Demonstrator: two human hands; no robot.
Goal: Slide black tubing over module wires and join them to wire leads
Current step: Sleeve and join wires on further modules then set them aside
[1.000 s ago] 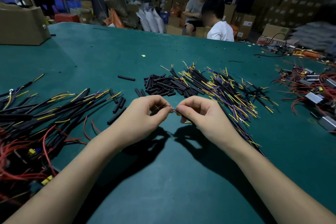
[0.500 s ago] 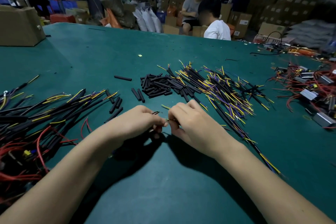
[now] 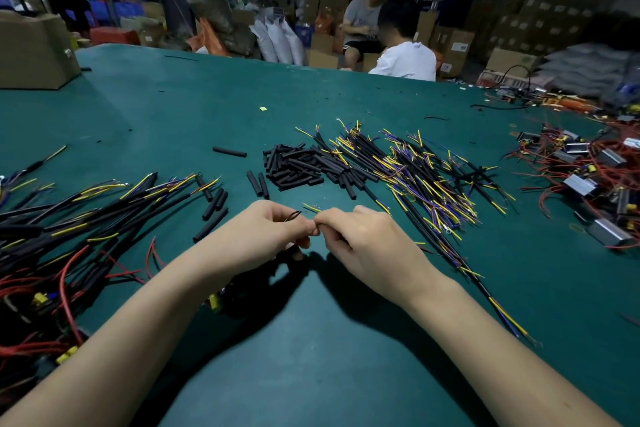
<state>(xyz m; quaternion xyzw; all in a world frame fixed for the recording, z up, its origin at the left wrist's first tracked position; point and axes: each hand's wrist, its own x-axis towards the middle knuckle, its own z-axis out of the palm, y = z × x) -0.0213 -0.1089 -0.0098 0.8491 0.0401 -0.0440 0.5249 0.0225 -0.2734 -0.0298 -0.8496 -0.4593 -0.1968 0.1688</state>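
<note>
Since the earlier frame both hands have come a little lower over the desk (image 3: 311,340) and closer together, and their fingertips now meet near the near-middle of the green surface. The left hand (image 3: 263,236) is curled and pinches thin wire ends, with a small dark wire loop (image 3: 293,215) standing out above its fingers. The right hand (image 3: 363,246) is also curled and pinches the same joint from the other side; a yellow wire tip (image 3: 311,207) shows just above it. What exactly lies between the fingertips is hidden by the fingers. Beyond the hands, toward the middle of the desk, lies a pile of short black tubing pieces (image 3: 298,166), and touching it on the right a heap of wire leads (image 3: 426,177) in black, yellow and purple. By the left edge lies a bundle of sleeved wires (image 3: 86,211) with red wires (image 3: 65,284). Near the right edge are metal modules (image 3: 581,184) among red wires. A cardboard box (image 3: 34,48) stands at the far left corner; its content cannot be seen.
</note>
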